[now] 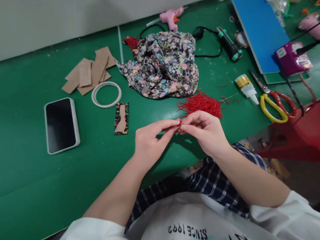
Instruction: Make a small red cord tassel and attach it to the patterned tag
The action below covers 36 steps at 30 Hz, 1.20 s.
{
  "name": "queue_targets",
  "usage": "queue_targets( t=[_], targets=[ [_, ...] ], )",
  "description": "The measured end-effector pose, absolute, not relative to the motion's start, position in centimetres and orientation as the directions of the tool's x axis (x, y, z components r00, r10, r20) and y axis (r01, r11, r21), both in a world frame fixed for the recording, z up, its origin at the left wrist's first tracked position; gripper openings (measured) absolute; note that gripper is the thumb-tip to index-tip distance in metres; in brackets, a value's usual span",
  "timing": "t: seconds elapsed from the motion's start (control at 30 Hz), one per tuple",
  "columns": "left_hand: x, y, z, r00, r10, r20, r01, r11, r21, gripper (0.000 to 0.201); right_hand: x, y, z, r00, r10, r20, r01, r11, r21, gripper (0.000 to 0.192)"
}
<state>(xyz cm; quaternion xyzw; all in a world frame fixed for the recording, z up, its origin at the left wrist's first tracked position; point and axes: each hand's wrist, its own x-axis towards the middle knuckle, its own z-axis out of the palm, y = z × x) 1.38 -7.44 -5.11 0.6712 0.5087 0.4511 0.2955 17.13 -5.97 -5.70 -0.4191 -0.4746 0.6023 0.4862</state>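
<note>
My left hand and my right hand meet fingertip to fingertip over the green table, both pinching a small piece of red thread. Just behind them lies a loose pile of red threads. Further back sits a crumpled flowered cloth. A small cloth-edged cardboard strip lies left of my hands.
A phone, a white ring and cardboard pieces lie at the left. A pink glue gun, glue bottle, scissors, blue board, purple device and red stool are at the right.
</note>
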Motion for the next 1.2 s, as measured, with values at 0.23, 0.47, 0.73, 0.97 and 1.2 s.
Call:
queue_targets(
  t=[0.23,0.47,0.73,0.97,1.2],
  targets=[
    [1.66,-7.35,-4.61,0.032,0.989,0.145,0.303,-0.148,0.941,0.014,17.19,-5.97,-5.74,-0.191,0.979,-0.071,-0.222,-0.113,-0.968,0.013],
    [1.51,-7.0,-4.73,0.047,0.998,0.04,0.124,-0.046,0.991,0.014,17.15,-5.92,-5.65,-0.197,0.976,-0.092,-0.263,-0.143,-0.954,0.013],
    [1.25,-6.96,-4.73,0.101,0.995,0.009,0.034,-0.012,0.999,0.017,17.24,-5.91,-5.4,-0.195,0.972,-0.13,-0.327,-0.19,-0.926,0.01],
    [1.46,-6.94,-4.95,0.125,0.992,-0.023,0.055,0.017,0.998,0.027,17.27,-5.85,-5.5,-0.21,0.969,-0.132,-0.365,-0.203,-0.909,0.011],
    [1.73,-6.86,-5.38,0.044,0.995,-0.085,-0.05,0.087,0.995,0.022,17.21,-5.9,-5.33,-0.228,0.965,-0.133,-0.37,-0.212,-0.904,0.01]
  ],
)
